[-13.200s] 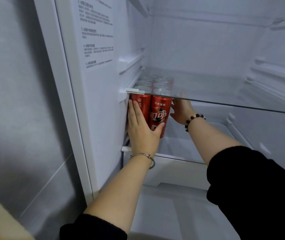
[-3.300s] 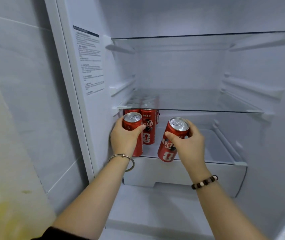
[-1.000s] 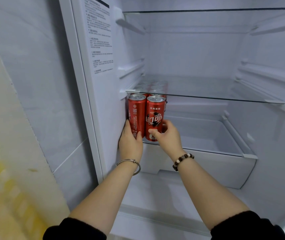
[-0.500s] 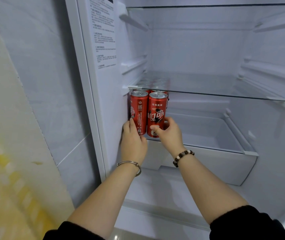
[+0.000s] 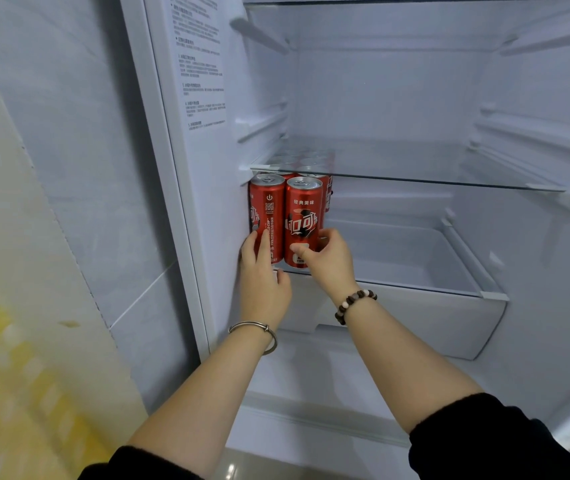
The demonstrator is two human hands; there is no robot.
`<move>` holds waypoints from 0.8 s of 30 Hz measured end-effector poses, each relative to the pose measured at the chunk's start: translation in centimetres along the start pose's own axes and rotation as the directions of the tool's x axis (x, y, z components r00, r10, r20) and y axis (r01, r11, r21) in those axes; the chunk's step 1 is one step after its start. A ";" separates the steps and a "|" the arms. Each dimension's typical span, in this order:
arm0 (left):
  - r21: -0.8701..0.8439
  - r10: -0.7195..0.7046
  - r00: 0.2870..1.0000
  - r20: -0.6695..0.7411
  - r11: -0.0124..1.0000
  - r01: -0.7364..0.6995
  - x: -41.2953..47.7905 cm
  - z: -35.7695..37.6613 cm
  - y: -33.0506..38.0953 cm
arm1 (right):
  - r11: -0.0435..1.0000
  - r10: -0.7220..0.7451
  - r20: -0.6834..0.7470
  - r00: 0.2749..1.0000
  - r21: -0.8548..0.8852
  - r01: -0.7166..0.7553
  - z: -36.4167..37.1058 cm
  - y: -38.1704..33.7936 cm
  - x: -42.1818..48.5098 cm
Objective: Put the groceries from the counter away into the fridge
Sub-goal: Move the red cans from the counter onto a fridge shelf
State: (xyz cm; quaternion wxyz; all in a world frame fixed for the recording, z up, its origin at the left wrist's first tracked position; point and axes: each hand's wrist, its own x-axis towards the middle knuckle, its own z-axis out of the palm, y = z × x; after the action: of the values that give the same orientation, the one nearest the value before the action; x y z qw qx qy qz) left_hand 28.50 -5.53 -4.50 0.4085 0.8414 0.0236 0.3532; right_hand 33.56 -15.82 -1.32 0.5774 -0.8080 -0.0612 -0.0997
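Two red cola cans stand upright side by side at the front left of the fridge's lower shelf, under the glass shelf [image 5: 415, 183]. My left hand [image 5: 262, 275] rests with straight fingers against the front of the left can [image 5: 266, 209]. My right hand [image 5: 330, 263] grips the base of the right can [image 5: 302, 220], thumb in front and fingers round its right side. More red cans [image 5: 327, 195] stand behind these two, mostly hidden.
The shelf's right part above the white drawer [image 5: 415, 317] holds nothing. The fridge's left inner wall [image 5: 207, 133], with a printed label, is right beside the left can. A grey tiled wall [image 5: 86, 168] lies further left.
A few seconds ago I held both cans in the air; now they stand in front of the row. Over the last second my hands have stayed on them, barely shifting.
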 end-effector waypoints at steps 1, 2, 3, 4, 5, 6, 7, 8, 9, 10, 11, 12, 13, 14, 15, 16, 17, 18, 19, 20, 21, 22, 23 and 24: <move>0.000 0.003 1.000 -0.003 1.000 -0.003 0.0 0.0 0.0 | 1.000 0.002 0.009 1.000 -0.013 -0.001 -0.1 0.0 0.0; -0.002 0.006 1.000 -0.006 1.000 -0.006 0.0 0.0 0.1 | 1.000 0.002 0.019 1.000 -0.028 -0.001 -0.2 -0.1 -0.1; -0.006 0.006 1.000 -0.008 1.000 -0.006 -0.1 -0.1 0.1 | 0.999 -0.001 0.028 1.000 -0.041 0.002 -0.3 -0.1 -0.2; -0.009 0.005 1.000 -0.007 1.000 -0.005 -0.1 -0.2 0.2 | 0.999 -0.007 0.034 0.999 -0.051 0.008 -0.4 -0.1 -0.4; -0.011 0.002 1.000 -0.005 1.000 -0.002 -0.2 -0.4 0.2 | 0.998 -0.013 0.037 0.999 -0.055 0.015 -0.5 0.0 -0.6; -0.008 -0.001 1.000 -0.005 1.000 0.001 -0.2 -0.5 0.3 | 0.998 -0.018 0.035 0.999 -0.055 0.020 -0.6 0.0 -0.9; 0.002 -0.002 1.000 -0.007 1.000 0.002 -0.3 -0.7 0.3 | 0.998 -0.020 0.032 0.999 -0.056 0.022 -0.8 0.1 -1.2; 0.019 0.003 1.000 -0.013 1.000 -0.003 -0.5 -0.8 0.4 | 0.998 -0.022 0.026 0.999 -0.061 0.023 -1.0 0.1 -1.5; 0.035 0.008 1.000 -0.019 0.999 -0.008 -0.6 -1.0 0.5 | 0.997 -0.025 0.017 1.000 -0.070 0.026 -1.2 0.1 -1.8; 0.048 0.013 1.000 -0.022 0.999 -0.012 -0.8 -1.1 0.7 | 0.996 -0.033 0.002 0.999 -0.086 0.033 -1.5 0.2 -2.2; 0.057 0.017 1.000 -0.017 0.998 -0.016 -1.0 -1.3 1.0 | 0.993 -0.047 -0.021 0.999 -0.109 0.045 -1.9 0.3 -2.5; 0.063 0.027 1.000 -0.004 0.998 -0.027 -1.3 -1.4 1.4 | 0.989 -0.070 -0.052 0.996 -0.135 0.062 -2.3 0.3 -3.0; 0.064 0.051 0.999 0.010 0.997 -0.051 -1.6 -1.5 1.8 | 0.983 -0.098 -0.087 0.991 -0.163 0.083 -2.8 0.4 -3.5; 0.070 0.092 0.995 0.027 0.993 -0.093 -1.9 -1.6 2.2 | 0.976 -0.129 -0.121 0.984 -0.192 0.104 -3.4 0.4 -4.1; 0.091 0.144 0.988 0.052 0.985 -0.148 -2.3 -1.7 2.5 | 0.967 -0.158 -0.151 0.976 -0.222 0.122 -4.0 0.5 -4.8; 0.121 0.198 0.976 0.087 0.971 -0.208 -2.8 -1.7 2.9 | 0.957 -0.185 -0.176 0.967 -0.255 0.137 -4.6 0.6 -5.5; 0.149 0.249 0.960 0.130 0.952 -0.267 -3.4 -1.7 3.1 | 0.946 -0.208 -0.196 0.958 -0.288 0.146 -5.1 0.7 -6.4; 0.161 0.289 0.941 0.178 0.935 -0.317 -4.0 -1.7 3.4 | 0.937 -0.223 -0.213 0.951 -0.316 0.149 -5.7 0.9 -7.4; 0.153 0.316 0.922 0.225 0.923 -0.354 -4.8 -1.7 3.8 | 0.929 -0.234 -0.229 0.945 -0.338 0.149 -6.2 1.2 -8.5; 0.134 0.338 0.903 0.264 0.915 -0.381 -5.5 -1.7 4.2 | 0.923 -0.243 -0.241 0.939 -0.356 0.148 -6.7 1.5 -9.6; 0.112 0.357 0.886 0.295 0.908 -0.403 -6.3 -1.7 4.6 | 0.917 -0.249 -0.250 0.936 -0.372 0.145 -7.2 1.8 -10.8; 0.093 0.373 0.871 0.319 0.903 -0.420 -7.1 -1.8 4.9 | 0.912 -0.249 -0.257 0.934 -0.387 0.136 -7.7 2.0 -12.0; 0.074 0.381 0.862 0.335 0.901 -0.428 -7.9 -1.8 5.3 | 0.908 -0.242 -0.266 0.933 -0.400 0.122 -8.3 2.3 -13.3; 0.056 0.384 0.856 0.346 0.902 -0.428 -8.8 -1.8 5.6 | 0.905 -0.234 -0.277 0.932 -0.411 0.105 -8.8 2.5 -14.5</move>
State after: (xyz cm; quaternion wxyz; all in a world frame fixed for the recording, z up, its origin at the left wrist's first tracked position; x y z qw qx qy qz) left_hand 19.40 -10.88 -4.85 0.2668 0.8988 -0.1995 0.2848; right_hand 19.21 -24.72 -4.26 0.3963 -0.8709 -0.0167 -0.2901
